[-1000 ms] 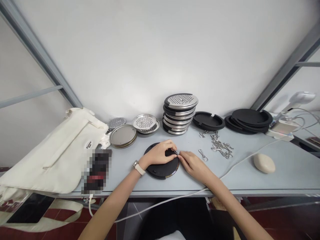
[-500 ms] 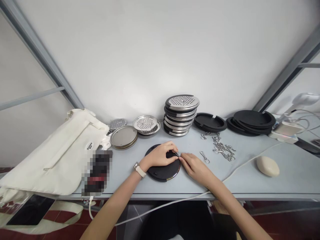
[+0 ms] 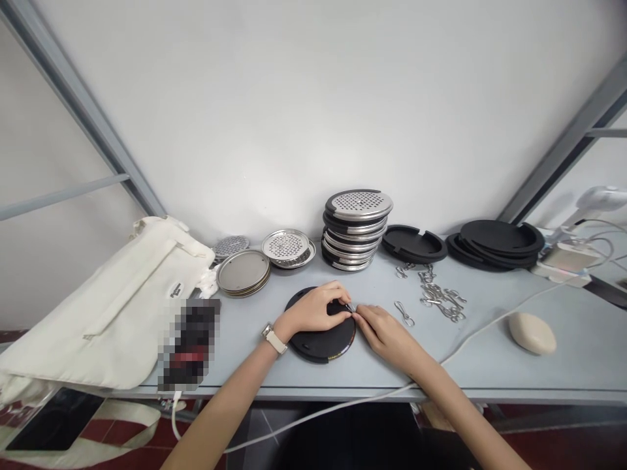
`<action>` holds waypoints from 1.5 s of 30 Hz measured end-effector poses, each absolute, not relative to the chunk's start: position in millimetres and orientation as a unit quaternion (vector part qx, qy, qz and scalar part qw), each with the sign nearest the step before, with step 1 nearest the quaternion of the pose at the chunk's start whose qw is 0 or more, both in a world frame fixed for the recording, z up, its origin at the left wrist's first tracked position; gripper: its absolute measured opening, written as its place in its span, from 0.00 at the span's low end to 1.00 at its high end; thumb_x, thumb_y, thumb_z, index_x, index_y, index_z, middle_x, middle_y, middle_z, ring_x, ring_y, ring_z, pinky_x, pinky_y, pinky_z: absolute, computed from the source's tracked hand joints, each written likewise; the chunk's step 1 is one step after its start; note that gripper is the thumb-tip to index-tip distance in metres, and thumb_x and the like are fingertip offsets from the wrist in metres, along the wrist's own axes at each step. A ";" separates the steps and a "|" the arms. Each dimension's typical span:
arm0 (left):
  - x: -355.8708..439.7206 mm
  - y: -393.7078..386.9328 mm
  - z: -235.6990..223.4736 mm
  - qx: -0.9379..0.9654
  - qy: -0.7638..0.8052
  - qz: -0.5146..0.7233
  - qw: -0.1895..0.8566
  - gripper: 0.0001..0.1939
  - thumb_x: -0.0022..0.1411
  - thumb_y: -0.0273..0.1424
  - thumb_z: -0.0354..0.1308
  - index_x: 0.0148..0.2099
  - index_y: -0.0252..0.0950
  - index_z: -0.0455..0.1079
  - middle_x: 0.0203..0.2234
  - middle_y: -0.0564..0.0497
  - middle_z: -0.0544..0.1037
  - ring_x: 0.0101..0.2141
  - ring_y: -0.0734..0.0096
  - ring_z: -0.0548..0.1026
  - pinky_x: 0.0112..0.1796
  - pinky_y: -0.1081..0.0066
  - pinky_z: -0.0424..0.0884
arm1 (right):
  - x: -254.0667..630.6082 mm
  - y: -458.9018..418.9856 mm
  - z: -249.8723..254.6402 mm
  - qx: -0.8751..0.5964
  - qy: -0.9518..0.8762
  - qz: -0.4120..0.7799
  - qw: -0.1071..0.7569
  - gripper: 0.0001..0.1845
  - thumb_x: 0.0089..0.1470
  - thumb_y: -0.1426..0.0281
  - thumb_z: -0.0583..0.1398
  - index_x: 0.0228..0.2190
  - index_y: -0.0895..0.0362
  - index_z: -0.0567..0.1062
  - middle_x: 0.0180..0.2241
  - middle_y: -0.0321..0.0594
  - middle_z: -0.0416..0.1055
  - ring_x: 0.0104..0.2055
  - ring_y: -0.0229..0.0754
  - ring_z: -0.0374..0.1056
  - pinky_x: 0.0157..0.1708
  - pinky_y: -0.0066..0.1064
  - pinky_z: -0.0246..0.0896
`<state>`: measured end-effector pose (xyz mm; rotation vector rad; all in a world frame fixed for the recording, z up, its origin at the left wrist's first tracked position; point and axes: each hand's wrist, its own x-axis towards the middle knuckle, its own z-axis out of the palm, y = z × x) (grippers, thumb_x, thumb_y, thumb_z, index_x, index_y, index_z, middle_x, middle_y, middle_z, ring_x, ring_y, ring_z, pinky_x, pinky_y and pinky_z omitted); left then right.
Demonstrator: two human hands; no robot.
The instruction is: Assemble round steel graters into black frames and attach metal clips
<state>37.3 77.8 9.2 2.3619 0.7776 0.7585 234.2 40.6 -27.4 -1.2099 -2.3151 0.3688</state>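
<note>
A round black disc (image 3: 321, 346) lies on the table before me, with a shiny rim showing on its right edge. My left hand (image 3: 316, 310), with a watch at the wrist, rests over the disc, thumb and forefinger closed at its right edge. Between my fingertips there is a small metal clip (image 3: 351, 307), mostly covered. Touching its other end are the closed fingers of my right hand (image 3: 385, 329), beside the disc. A loose metal clip (image 3: 404, 313) lies right of that hand, and a pile of similar clips (image 3: 441, 297) sits farther back.
A tall stack of perforated metal and black discs (image 3: 356, 228) stands at the back. Left of it are perforated plates (image 3: 285, 247) and plain metal plates (image 3: 243, 271). Black holders (image 3: 499, 238) are stacked right. A white bag (image 3: 117, 300), cable (image 3: 482, 329) and beige mouse (image 3: 532, 333) lie around.
The whole view has shifted slightly, so things on the table appear a little lower. Both hands keep nearly the same pose at the disc's right edge.
</note>
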 end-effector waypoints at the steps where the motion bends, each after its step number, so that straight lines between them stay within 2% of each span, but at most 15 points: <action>1: 37.3 77.7 9.3 0.875 0.289 0.280 0.268 0.08 0.57 0.26 0.57 0.42 0.36 0.67 0.40 0.48 0.71 0.39 0.68 0.71 0.42 0.68 0.68 | 234.2 40.6 -27.5 -0.444 -0.850 0.135 0.248 0.14 0.64 0.69 0.45 0.28 0.55 0.63 0.26 0.39 0.67 0.31 0.42 0.64 0.33 0.33 0.58; 29: 36.4 80.9 5.0 0.874 0.278 0.288 0.276 0.07 0.57 0.28 0.58 0.40 0.35 0.66 0.39 0.49 0.71 0.37 0.71 0.71 0.42 0.70 0.69 | 233.8 40.7 -29.2 -0.452 -0.845 0.144 0.248 0.14 0.65 0.69 0.44 0.28 0.55 0.62 0.28 0.40 0.67 0.32 0.43 0.64 0.33 0.35 0.59; 45: 38.1 77.9 10.7 0.891 0.314 0.274 0.182 0.08 0.56 0.30 0.58 0.40 0.36 0.67 0.36 0.50 0.71 0.38 0.68 0.70 0.42 0.68 0.66 | 233.6 40.8 -28.6 -0.454 -0.843 0.157 0.243 0.14 0.65 0.68 0.43 0.28 0.54 0.60 0.28 0.39 0.66 0.32 0.43 0.64 0.34 0.34 0.58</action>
